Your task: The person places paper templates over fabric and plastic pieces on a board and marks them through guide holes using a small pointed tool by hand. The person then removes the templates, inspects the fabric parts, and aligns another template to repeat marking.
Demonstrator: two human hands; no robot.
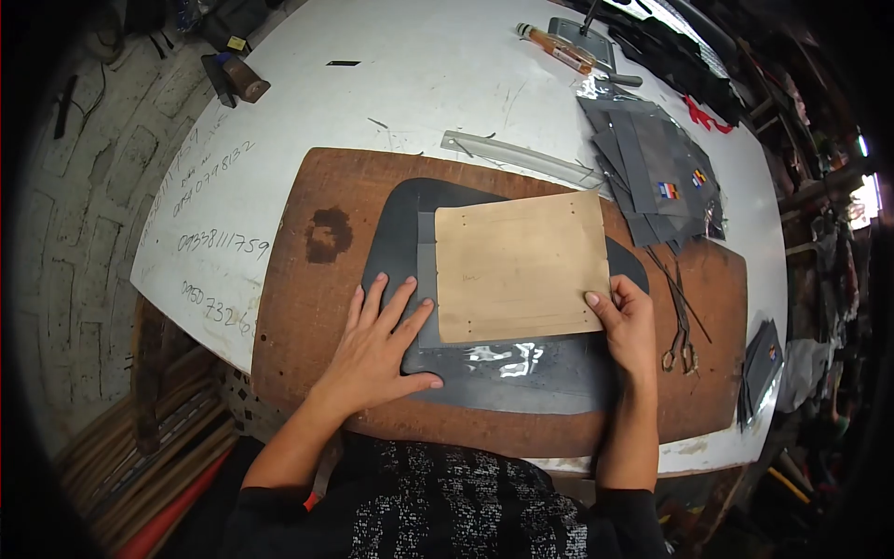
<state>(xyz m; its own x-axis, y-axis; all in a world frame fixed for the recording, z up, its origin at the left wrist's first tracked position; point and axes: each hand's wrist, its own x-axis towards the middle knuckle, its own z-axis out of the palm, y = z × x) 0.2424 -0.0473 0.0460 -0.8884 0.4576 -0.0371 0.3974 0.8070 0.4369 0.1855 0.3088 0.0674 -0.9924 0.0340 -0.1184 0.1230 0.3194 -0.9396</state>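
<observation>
A tan cardboard sheet with small holes near its corners lies over a grey piece, which shows along its left side. Beneath them is a dark mat with a shiny clear sheet on its lower part. My right hand pinches the cardboard's lower right edge between thumb and fingers. Flat on the mat's left side rests my left hand, its fingers spread and holding nothing. Its fingertips are just left of the grey piece.
Under the mat is a brown board on the white table. Scissors lie right of my right hand. A metal ruler, stacked grey pieces and an orange bottle are farther back. More grey pieces lie at the right edge.
</observation>
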